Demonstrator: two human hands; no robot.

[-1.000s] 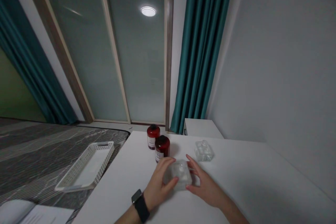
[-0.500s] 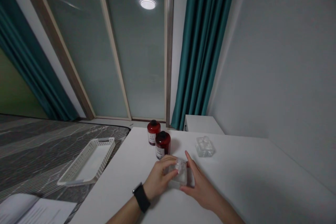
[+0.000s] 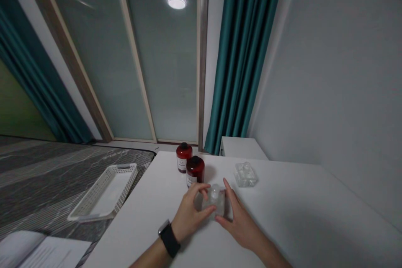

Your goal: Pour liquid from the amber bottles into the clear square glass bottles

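A clear square glass container with a round-knobbed lid [image 3: 215, 202] sits on the white table [image 3: 150, 228] between my hands. My left hand [image 3: 194, 209], with a black-banded watch on the wrist, curves around its left side. Its fingers and thumb are apart, and the knob shows between them. My right hand [image 3: 237, 220] steadies the right side, thumb at the near corner and index finger stretched upward; its other fingers are partly hidden. Just behind stand two dark red bottles with black caps, the nearer bottle [image 3: 195, 168] and the farther bottle [image 3: 184, 155].
A second clear glass container [image 3: 245, 175] stands farther back to the right. Left of the table, a white perforated basket [image 3: 75, 214] and an open book [image 3: 52, 251] lie on a grey patterned surface. A white cabinet [image 3: 240, 146] stands beyond the table's far edge.
My left fingers have spread away from the lid's knob, which they were pinching. My right hand stays at the container's right side, nearly unmoved.
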